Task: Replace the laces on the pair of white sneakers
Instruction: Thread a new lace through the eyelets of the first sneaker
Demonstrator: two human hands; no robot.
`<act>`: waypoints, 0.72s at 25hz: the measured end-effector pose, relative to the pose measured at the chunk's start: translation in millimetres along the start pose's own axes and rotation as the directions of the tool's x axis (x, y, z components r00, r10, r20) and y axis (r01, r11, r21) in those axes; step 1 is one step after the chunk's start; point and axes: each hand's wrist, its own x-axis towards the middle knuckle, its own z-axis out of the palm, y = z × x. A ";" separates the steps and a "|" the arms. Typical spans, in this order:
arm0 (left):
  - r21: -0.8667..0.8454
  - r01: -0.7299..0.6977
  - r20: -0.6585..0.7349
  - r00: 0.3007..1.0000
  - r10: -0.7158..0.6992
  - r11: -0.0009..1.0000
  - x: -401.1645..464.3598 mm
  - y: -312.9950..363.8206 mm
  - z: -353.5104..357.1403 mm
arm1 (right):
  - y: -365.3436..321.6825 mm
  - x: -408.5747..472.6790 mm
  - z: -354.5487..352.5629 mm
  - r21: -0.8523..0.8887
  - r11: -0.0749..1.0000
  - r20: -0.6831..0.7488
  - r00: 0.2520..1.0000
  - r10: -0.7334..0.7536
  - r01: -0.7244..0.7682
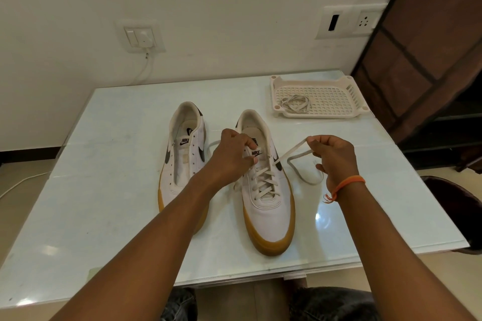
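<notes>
Reading "NIKE", tongue label (255,152), laced sneaker (268,190)

We see an evenly lit, fairly bright indoor scene with soft light from above. The glossy pale glass tabletop (109,190) carries small white glare spots near its front and right edges. Shadows under the forearms are faint and diffuse. The wide lens bends the dark brown fabric wardrobe (430,47) at the right edge. Focus is sharp at centre, softer towards the corners.
</notes>
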 end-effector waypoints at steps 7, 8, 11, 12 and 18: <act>-0.091 0.406 0.268 0.890 -0.370 0.909 -25.8 12.3 -13.3 | 8.1 0.2 1.5 -0.244 0.967 -0.133 0.986 -0.103 0.068; -0.114 0.415 0.284 0.884 -0.371 0.903 -33.7 15.7 -19.6 | 5.4 -9.9 4.4 -0.311 0.941 -0.111 0.978 -0.178 0.136; -0.200 0.329 0.224 0.932 -0.284 0.923 -58.5 25.4 -36.9 | -4.1 -47.6 16.9 -0.427 0.804 0.152 0.909 -0.387 0.414; -0.212 0.279 0.195 0.951 -0.239 0.936 -67.2 29.1 -42.3 | -7.7 -63.7 21.8 -0.398 0.765 0.305 0.859 -0.411 0.507; -0.395 0.103 0.099 0.993 -0.069 0.913 -109.0 35.8 -57.3 | 1.3 -126.2 51.4 -0.167 0.735 0.624 0.648 -0.437 0.657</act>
